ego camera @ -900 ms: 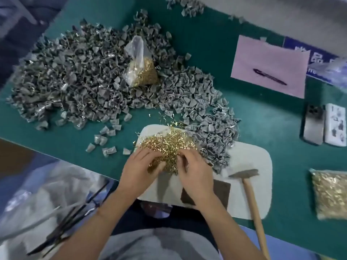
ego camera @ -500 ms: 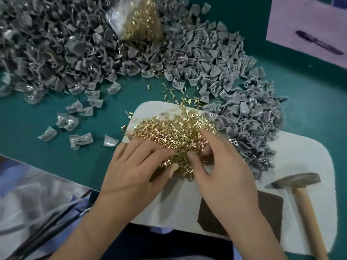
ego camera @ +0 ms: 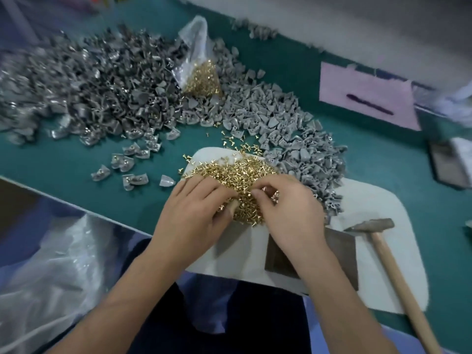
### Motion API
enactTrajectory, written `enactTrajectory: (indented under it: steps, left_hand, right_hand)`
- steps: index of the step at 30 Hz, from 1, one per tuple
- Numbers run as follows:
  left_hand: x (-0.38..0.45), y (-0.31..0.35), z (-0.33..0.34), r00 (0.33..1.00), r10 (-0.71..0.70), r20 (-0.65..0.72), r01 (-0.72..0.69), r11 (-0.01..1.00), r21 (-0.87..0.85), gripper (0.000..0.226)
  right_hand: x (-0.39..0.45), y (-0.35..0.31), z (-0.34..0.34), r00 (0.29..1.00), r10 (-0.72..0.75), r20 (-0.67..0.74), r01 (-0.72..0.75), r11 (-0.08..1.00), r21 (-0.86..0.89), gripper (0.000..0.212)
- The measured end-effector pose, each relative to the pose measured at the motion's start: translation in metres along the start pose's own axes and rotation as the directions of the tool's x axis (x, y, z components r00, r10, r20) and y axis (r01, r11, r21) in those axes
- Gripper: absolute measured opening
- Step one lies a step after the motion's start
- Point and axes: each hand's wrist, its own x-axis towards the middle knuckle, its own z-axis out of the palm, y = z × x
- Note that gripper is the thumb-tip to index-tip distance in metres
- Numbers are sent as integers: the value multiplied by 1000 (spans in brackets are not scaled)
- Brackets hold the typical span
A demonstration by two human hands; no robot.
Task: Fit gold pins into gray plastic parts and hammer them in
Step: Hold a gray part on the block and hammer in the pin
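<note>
Head view: 2 hands are buried in 1 heap of gold pins on a white pad. The left hand lies flat, fingers extended; pins are pinched by the right hand. Gray plastic parts are piled just beyond, and 1 hammer rests at right.

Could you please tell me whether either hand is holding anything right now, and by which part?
Both the left hand and right hand rest in the gold pins; the right hand's fingertips look pinched there, but what they hold cannot be told.
</note>
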Motion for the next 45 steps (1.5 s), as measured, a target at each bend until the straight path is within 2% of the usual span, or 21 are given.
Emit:
enactTrajectory:
  steps: [3,7,11,13,16,19,22,28,33,36,41,45]
  left_hand:
    - [4,12,-4,1000,-21,6,21,999,-40,18]
    - [9,32,-5,992,-91,90,105,982,-160,16]
    - [11,47,-4,990,-134,33,138,956,-258,9]
    - [11,55,-6,987,-162,5,157,945,-286,7]
    - [15,68,-6,986,-165,24,163,931,-327,6]
    - [21,80,-3,973,-119,198,187,909,-373,7]
    - [35,91,0,916,-69,396,193,939,-283,9]
    - [79,124,23,890,-69,450,125,987,-97,10]
    - [108,149,40,832,-125,541,36,985,171,15]
    - [116,155,50,801,-153,579,-5,965,263,13]
    - [117,160,53,761,-157,629,-42,956,289,11]
    - [95,162,27,822,-71,565,-50,980,195,8]
  right_hand:
    - [-1,-2,-2,1000,6,-23,-6,1000,14,5]
    - [1,-3,-3,1000,10,-24,-10,1000,-13,6]
    - [0,-2,-4,995,29,-93,-33,999,-38,9]
    - [-1,-1,-7,988,55,-144,-37,991,125,13]
    - [-7,10,-21,974,106,-198,12,857,515,7]
    - [-21,38,-43,943,193,-270,27,767,641,7]
    - [-32,76,-64,913,292,-286,-12,718,696,6]
    - [-53,126,-77,897,380,-225,-67,622,780,14]
    - [-65,136,-77,910,346,-228,-69,669,740,13]
    - [-67,133,-79,909,334,-250,-46,676,735,14]
    - [-74,130,-80,908,343,-240,-39,640,767,14]
    - [-86,131,-81,921,320,-222,-13,596,803,14]
